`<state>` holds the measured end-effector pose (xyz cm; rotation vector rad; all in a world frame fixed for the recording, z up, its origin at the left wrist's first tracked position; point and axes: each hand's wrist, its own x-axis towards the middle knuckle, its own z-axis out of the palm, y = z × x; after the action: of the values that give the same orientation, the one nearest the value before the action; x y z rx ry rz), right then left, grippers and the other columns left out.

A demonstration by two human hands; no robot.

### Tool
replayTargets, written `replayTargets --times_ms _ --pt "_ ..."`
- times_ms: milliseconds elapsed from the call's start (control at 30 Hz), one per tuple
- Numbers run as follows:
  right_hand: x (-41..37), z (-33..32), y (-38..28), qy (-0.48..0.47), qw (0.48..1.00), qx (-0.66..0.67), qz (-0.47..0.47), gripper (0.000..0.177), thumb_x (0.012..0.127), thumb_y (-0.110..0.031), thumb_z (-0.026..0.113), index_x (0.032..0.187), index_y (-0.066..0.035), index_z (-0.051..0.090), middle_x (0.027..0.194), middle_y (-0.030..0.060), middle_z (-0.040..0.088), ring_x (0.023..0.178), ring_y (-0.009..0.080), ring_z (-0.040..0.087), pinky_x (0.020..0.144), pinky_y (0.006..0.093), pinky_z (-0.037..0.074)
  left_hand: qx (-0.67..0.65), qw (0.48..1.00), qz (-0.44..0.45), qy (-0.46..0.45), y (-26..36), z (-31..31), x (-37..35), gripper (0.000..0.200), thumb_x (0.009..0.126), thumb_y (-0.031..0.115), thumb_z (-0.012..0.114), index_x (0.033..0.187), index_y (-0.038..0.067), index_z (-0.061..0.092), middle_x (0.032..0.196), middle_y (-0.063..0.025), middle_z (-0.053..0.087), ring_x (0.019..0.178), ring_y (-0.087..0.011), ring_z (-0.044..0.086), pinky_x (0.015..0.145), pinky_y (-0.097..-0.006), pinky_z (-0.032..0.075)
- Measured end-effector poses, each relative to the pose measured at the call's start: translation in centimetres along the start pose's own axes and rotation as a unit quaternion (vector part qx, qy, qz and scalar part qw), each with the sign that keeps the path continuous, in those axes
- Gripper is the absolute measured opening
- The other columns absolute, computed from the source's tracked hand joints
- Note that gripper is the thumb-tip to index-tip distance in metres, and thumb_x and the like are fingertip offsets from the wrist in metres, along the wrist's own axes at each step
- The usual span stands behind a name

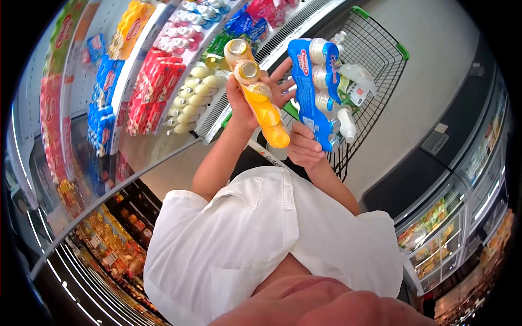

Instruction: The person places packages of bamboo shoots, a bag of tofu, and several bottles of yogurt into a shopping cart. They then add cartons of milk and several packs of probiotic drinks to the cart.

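Note:
My left hand is closed round a yellow-wrapped pack of small bottles, thumb on its near side and some fingers stretched out behind it. The pack tilts, with silvery caps at its upper end. Beside it on the right, my right hand grips the lower end of a blue-wrapped pack of white bottles. This pack stands nearly upright in view, its printed side facing left. The two packs are apart, and the fingertips of my left hand come close to the blue one.
A wire shopping cart with green corners stands beyond the blue pack, holding bottles and a bagged item. Chilled shelves on the left carry red, blue and yellow packs. Dark freezer cabinets line the right.

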<state>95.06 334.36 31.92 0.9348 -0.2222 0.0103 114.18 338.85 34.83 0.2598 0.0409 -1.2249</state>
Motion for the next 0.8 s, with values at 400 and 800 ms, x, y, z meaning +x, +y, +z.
replayTargets --times_ms 400,800 --pt "5.2 2.6 5.6 0.348 0.751 -0.549 0.121 0.073 0.115 -0.059 0.034 0.156 0.0 0.049 0.117 0.0198 0.075 0.085 0.0275 0.077 0.073 0.0368 0.063 0.008 0.976 0.216 0.023 8.7 1.4 -13.9 0.061 0.107 0.063 0.059 0.135 0.009 0.069 0.114 -0.0071 0.083 0.106 -0.0213 0.081 0.1 -0.0413 0.067" --pt "19.3 -11.1 11.4 0.367 0.697 -0.597 0.151 0.08 0.11 -0.073 0.049 0.157 -0.008 0.053 0.135 0.0152 0.072 0.113 0.0261 0.075 0.1 0.0434 0.063 -0.036 0.966 0.257 0.009 19.2 -1.9 -24.6 0.066 0.105 0.066 0.057 0.131 0.007 0.069 0.135 -0.022 0.074 0.127 -0.0386 0.073 0.113 -0.0533 0.058"
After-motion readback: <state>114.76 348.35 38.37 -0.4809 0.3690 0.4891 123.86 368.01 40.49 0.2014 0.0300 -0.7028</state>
